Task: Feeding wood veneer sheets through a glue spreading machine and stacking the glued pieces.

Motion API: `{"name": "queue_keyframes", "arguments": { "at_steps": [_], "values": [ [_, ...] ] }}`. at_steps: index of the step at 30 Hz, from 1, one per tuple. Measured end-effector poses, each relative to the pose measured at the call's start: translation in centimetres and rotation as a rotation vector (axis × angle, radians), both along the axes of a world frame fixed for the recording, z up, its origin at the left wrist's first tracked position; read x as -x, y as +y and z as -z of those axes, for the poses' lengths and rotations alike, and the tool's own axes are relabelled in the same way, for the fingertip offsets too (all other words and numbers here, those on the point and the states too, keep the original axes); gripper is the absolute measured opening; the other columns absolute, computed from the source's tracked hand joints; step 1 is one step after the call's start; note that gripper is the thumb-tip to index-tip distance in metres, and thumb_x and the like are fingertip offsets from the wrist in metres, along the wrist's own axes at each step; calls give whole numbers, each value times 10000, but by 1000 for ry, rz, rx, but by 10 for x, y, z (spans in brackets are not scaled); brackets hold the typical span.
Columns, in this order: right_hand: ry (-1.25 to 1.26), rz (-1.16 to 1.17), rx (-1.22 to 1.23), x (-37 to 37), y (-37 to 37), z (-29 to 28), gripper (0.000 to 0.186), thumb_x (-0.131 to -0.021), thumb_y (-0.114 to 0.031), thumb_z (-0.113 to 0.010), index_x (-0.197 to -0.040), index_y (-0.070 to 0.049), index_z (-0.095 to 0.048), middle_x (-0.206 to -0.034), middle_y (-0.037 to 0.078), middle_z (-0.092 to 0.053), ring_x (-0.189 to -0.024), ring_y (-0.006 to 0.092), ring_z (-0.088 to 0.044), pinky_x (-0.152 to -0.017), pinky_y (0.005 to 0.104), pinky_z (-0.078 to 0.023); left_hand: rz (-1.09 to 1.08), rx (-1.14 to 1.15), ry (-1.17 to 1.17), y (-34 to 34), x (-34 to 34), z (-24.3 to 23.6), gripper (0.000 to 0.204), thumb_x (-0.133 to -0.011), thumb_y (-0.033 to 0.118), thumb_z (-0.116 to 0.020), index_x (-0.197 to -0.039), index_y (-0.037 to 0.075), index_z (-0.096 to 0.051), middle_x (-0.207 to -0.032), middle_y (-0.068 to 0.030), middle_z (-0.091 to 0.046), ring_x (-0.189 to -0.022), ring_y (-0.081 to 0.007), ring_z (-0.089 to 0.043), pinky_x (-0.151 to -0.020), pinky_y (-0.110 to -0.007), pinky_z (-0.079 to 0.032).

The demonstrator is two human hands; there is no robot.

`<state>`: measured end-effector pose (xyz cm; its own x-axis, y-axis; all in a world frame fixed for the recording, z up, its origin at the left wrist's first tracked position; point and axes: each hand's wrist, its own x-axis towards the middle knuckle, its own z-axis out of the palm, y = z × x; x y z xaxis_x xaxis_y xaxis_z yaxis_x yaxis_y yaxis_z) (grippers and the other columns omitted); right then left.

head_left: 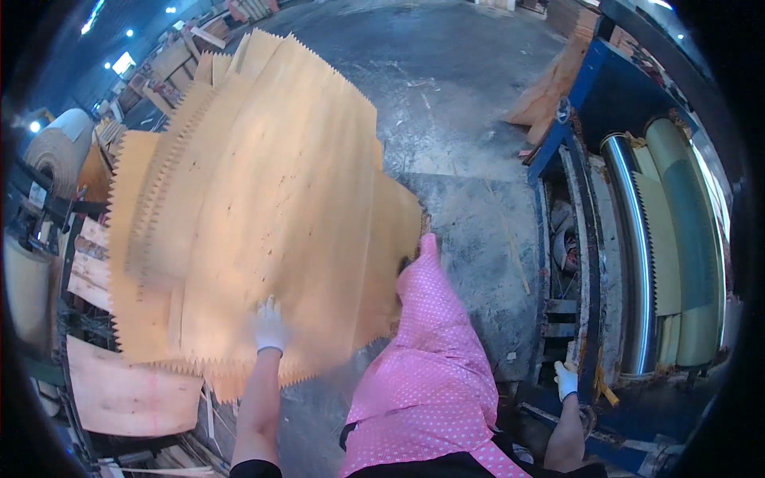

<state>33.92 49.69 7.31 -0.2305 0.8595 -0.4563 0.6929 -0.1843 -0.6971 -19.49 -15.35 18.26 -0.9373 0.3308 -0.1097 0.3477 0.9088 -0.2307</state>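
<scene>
Wood veneer sheets [271, 175] may split if toothed edges [227, 384] snag; left hand [270, 325]: fingers extended, gripping nothing; right hand [566, 379]: grip unclear.

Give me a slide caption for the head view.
Gloved left hand on jagged-edged wood sheets, right hand beside a blue roller machine.

Left hand [270, 327] blurred, dark sleeves [255, 469] cut off by the lower edge

Person's left hand [270, 323] in a white glove [269, 334] with a bluish cuff edge [270, 350], right hand [565, 378] in a similar white glove [566, 385], forearms [259, 406] bare below black sleeves [255, 469], pink, white-dotted apron [430, 342] over black clothing [418, 467]
</scene>
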Motion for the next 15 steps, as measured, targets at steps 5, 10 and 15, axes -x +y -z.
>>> {"name": "queue_keyframes", "arguments": {
  "at_steps": [5, 10, 15],
  "values": [
    [-36, -129, 117, 55, -21, -57, 549, -819, -319, -731, -1219, 6, -543, -1031, 89, -609, -885, 164, -572, -719, 286, -467, -101, 107, -38, -5, 1, 28, 815, -738, 216, -592, -1497, 121, -311, -1594, -83, -192, -1475, -357, -88, -1144, -617, -26],
    [84, -115, 19, 64, -7, -84, 517, -856, -285, -704, -1245, 7, -533, -1057, 97, -609, -957, 184, -603, -753, 295, -516, -224, 210, -165, 22, -9, 23, 823, -761, 283, -619, -1489, 61, -309, -1595, -166, -133, -1446, -457, -87, -1119, -644, -97],
    [298, 167, 156, 32, 35, -101, 315, -915, -276, -642, -1174, -110, -580, -925, 17, -660, -731, 99, -639, -576, 219, -461, -384, 1, -243, 103, -6, -1, 840, -778, 339, -618, -1488, 35, -289, -1542, -248, -229, -1374, -450, -308, -1098, -528, -295]
  ]
}}
